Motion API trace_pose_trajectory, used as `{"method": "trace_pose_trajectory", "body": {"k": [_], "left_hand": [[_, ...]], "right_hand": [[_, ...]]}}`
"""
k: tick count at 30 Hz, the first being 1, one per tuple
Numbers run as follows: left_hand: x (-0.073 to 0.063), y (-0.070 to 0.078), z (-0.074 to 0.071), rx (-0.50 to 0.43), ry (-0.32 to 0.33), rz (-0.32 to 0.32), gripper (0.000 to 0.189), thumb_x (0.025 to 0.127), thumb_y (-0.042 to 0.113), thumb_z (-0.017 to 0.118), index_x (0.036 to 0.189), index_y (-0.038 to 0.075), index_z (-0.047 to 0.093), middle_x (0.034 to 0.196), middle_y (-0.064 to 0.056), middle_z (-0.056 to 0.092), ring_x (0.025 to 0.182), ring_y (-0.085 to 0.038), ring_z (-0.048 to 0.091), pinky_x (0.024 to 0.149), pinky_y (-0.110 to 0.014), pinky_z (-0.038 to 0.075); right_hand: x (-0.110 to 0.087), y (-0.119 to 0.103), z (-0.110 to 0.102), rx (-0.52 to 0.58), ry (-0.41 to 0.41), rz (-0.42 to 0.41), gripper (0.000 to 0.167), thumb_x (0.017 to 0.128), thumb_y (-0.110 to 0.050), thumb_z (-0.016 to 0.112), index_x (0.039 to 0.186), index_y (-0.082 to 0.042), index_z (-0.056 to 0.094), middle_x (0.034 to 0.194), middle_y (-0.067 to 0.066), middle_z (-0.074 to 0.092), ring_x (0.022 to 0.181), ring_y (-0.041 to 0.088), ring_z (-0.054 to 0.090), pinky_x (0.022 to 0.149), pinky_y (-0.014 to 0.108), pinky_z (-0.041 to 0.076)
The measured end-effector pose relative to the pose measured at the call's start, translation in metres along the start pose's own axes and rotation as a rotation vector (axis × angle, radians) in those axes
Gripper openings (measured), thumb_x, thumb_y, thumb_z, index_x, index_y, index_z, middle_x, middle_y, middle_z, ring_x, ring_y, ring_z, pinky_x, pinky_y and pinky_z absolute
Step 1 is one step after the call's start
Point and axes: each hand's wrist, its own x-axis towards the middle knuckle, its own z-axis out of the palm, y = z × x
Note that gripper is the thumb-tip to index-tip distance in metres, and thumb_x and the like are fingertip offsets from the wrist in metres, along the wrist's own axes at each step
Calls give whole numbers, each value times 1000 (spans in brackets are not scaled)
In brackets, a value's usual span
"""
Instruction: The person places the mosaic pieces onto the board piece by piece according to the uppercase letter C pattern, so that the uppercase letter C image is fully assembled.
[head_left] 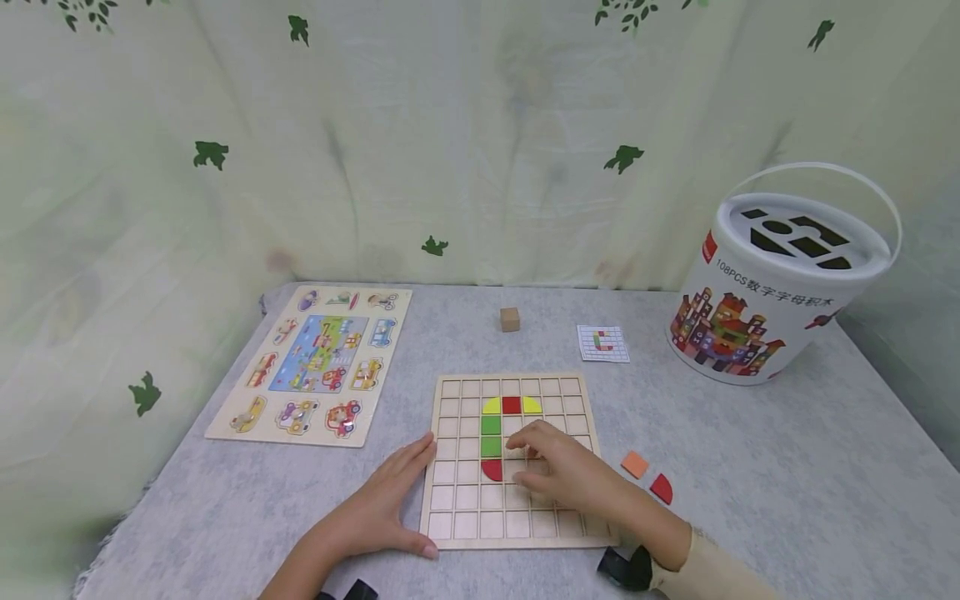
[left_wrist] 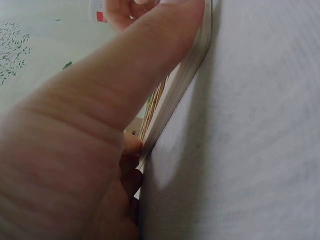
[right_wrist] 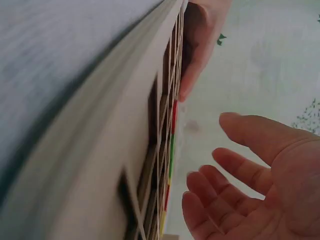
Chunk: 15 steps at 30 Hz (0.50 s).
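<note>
A wooden grid board (head_left: 450, 525) lies flat before me. Coloured pieces sit in its cells: a red square (head_left: 511, 405) between a left yellow quarter-round (head_left: 491, 406) and a right yellow quarter-round (head_left: 532, 405), a column of two green squares (head_left: 491, 426), and a red quarter-round (head_left: 492, 470) below. My left hand (head_left: 382, 504) rests on the table, fingertips touching the board's left side and thumb at its near left corner. Over the board's middle hovers my right hand (head_left: 562, 467); its fingers are loosely bent, thumb apart, with nothing between them in the right wrist view.
Right of the board lie an orange square (head_left: 634, 464) and a red quarter-round piece (head_left: 662, 488). Behind it are a small wooden cube (head_left: 510, 319) and a pattern card (head_left: 603, 343). A picture puzzle board (head_left: 255, 375) lies left; a white bucket (head_left: 750, 317) stands back right.
</note>
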Motion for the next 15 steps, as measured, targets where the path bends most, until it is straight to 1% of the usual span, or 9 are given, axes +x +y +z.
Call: {"method": "trace_pose_trajectory", "body": {"k": [3,6,8,11,13,15], "left_hand": [[0,0,0,4,-2,0,123,51,68,71,144,8,18,149,-1,10,133,-21,11,104,-45,16],[0,0,0,6,-5,0,123,51,68,70,144,8,18,149,-2,10,133,-21,11,104,-45,17],[0,1,-1,6,-5,0,123,51,68,70,144,7,18,149,-2,11,133,-21,11,104,-46,17],[0,1,-1,4,-6,0,123,51,68,70,144,7,18,149,-3,11,133,-22,11,104,-46,17],[0,2,-1,3,-9,-1,123,51,68,70,144,7,18,149,-3,11,133,-22,11,104,-46,16],[0,2,-1,3,-10,-3,123,51,68,70,144,7,18,149,-3,10,133,-22,11,104,-46,16]], "right_hand": [[-14,5,-14,-10,57,-24,37,82,-20,66,116,-12,55,114,-6,50,98,16,51,80,33,47],[-29,12,-27,-51,139,-15,40,80,-19,69,116,-12,55,116,-6,50,104,17,50,83,35,46],[-40,18,-35,-82,193,14,41,78,-18,70,115,-12,55,116,-5,50,105,16,49,81,37,47],[-55,27,-42,-124,254,61,43,75,-16,73,114,-11,56,115,-2,51,107,18,49,81,38,46],[-64,33,-45,-141,270,109,43,75,-17,73,115,-11,56,115,-2,52,107,18,49,79,39,47],[-71,40,-46,-152,276,133,44,75,-18,73,115,-10,56,115,0,52,106,20,49,80,38,46]]}}
